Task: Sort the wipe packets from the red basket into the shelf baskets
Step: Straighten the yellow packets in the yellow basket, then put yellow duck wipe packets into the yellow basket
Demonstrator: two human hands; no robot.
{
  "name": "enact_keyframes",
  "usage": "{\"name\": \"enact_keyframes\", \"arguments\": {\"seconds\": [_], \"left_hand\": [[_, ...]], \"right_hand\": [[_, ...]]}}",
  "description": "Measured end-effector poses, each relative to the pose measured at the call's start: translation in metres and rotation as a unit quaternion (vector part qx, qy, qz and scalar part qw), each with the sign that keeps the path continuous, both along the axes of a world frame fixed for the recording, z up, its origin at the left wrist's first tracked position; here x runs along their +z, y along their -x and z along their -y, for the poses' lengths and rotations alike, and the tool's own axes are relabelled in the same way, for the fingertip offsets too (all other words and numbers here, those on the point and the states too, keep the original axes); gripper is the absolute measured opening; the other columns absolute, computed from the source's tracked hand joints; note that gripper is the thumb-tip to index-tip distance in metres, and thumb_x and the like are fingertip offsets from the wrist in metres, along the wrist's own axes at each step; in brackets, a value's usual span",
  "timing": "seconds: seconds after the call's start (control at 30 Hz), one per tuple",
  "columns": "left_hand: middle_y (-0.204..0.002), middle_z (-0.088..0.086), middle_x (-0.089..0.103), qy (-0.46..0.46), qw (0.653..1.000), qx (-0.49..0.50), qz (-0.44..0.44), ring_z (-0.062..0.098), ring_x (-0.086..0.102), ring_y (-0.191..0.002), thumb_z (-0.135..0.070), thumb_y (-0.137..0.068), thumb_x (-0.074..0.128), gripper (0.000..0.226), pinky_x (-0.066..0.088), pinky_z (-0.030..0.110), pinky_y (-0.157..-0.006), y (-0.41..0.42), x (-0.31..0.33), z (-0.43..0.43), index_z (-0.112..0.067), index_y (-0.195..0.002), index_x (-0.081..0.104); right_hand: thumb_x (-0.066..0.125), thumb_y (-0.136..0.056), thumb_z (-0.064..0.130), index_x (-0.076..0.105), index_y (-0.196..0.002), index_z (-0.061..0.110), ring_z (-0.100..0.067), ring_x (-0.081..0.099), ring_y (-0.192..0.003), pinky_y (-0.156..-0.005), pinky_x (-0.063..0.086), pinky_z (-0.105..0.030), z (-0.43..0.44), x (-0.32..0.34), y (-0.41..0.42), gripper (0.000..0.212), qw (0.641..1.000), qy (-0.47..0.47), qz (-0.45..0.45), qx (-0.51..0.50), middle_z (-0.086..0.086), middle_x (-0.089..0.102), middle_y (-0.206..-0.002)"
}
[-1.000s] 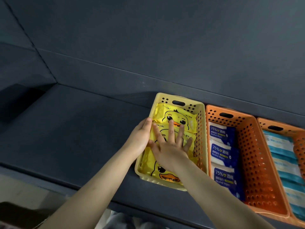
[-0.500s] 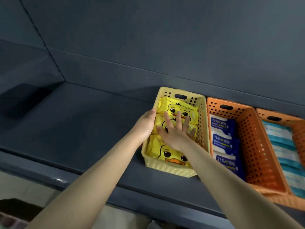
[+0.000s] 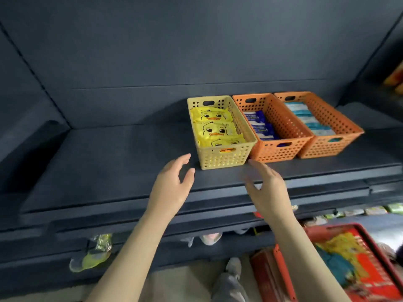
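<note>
- The left hand (image 3: 172, 186) and right hand (image 3: 268, 188) hang apart over the front lip of the shelf (image 3: 109, 162). Both have loosely spread fingers and hold nothing. The right one is smeared by motion.
- Between them stands the near wall of the yellow basket (image 3: 220, 160). The left fingertips are just beside its front-left corner and the right ones are near the front-right corner. Neither hand plainly touches it.
- Left of the yellow basket the shelf runs bare to the side wall. On the right, the basket's side presses against the middle orange basket (image 3: 281, 152), and that one sits tight against the far orange basket (image 3: 327, 148).
- The three baskets sit a little back from the shelf's front edge, leaving a narrow strip of board in front of them.
- The shelf and its back panel (image 3: 196, 51) are a dark, matte blue-grey, flat and plain.
- The baskets are rectangular plastic, perforated with round holes, with a slot handle at each end.
- Glossy duck packets (image 3: 214, 128) lie overlapping in the yellow basket — three faces show.
- Dark blue packets (image 3: 259, 125) fill the middle basket and pale blue packets (image 3: 305, 118) fill the far one.
- The red basket (image 3: 340, 227) sits low on the right, below the shelf — blurred yellow and teal shapes show inside it.
</note>
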State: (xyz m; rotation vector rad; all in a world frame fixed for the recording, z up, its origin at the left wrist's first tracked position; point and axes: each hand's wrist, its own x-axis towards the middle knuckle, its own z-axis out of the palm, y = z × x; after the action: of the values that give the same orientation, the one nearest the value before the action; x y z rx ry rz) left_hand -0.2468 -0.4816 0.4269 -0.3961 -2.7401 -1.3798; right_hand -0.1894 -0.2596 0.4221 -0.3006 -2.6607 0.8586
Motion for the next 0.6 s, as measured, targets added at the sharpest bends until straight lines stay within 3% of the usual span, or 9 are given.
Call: {"name": "enact_keyframes", "arguments": {"seconds": [0.07, 0.3, 0.33, 0.47, 0.6], "left_hand": [[-0.134, -0.018, 0.052, 0.026, 0.999, -0.033, -0.009, 0.001, 0.047, -0.123, -0.031, -0.098, 0.050, 0.044, 0.039, 0.019, -0.093, -0.029, -0.017, -0.002, -0.032, -0.141, 0.043], [-0.126, -0.017, 0.055, 0.015, 0.981, -0.166, 0.100, 0.000, 0.053, -0.115, -0.026, -0.097, 0.053, 0.049, 0.040, 0.004, -0.084, -0.103, -0.092, -0.042, -0.033, -0.143, 0.039], [-0.125, -0.016, 0.055, 0.017, 0.978, -0.176, 0.112, 0.002, 0.054, -0.114, -0.024, -0.097, 0.054, 0.048, 0.041, 0.005, -0.086, -0.111, -0.101, -0.052, -0.031, -0.142, 0.042], [-0.122, -0.013, 0.058, 0.056, 0.959, -0.232, 0.151, 0.009, 0.056, -0.114, -0.023, -0.096, 0.055, 0.043, 0.047, 0.031, -0.098, -0.136, -0.133, -0.105, -0.028, -0.138, 0.047], [-0.120, -0.008, 0.057, 0.078, 0.939, -0.261, 0.211, 0.011, 0.055, -0.114, -0.020, -0.096, 0.055, 0.041, 0.044, 0.033, -0.100, -0.152, -0.163, -0.179, -0.024, -0.136, 0.050]], "right_hand": [[0.068, -0.087, 0.024, 0.059, -0.129, 0.018, -0.027, 0.062, -0.108, -0.093, 0.048, -0.043, 0.000, -0.021, -0.044, 0.043, 0.999, -0.020, 0.020, -0.033, -0.004, 0.066, -0.120], [0.066, -0.082, 0.028, 0.066, -0.118, 0.018, -0.031, 0.063, -0.104, -0.088, 0.049, -0.041, -0.022, -0.091, -0.167, 0.037, 0.977, 0.045, 0.109, -0.175, -0.004, 0.071, -0.107], [0.068, -0.084, 0.026, 0.066, -0.119, 0.019, -0.031, 0.063, -0.105, -0.088, 0.049, -0.041, -0.029, -0.101, -0.181, 0.035, 0.971, 0.051, 0.123, -0.196, -0.004, 0.071, -0.108], [0.061, -0.089, 0.027, 0.064, -0.120, 0.020, -0.032, 0.061, -0.111, -0.093, 0.048, -0.042, -0.065, -0.133, -0.225, 0.032, 0.925, 0.137, 0.173, -0.310, -0.007, 0.070, -0.115], [0.061, -0.090, 0.024, 0.061, -0.123, 0.014, -0.032, 0.061, -0.110, -0.090, 0.048, -0.039, -0.127, -0.158, -0.249, 0.035, 0.893, 0.195, 0.204, -0.350, -0.009, 0.069, -0.116]]}}
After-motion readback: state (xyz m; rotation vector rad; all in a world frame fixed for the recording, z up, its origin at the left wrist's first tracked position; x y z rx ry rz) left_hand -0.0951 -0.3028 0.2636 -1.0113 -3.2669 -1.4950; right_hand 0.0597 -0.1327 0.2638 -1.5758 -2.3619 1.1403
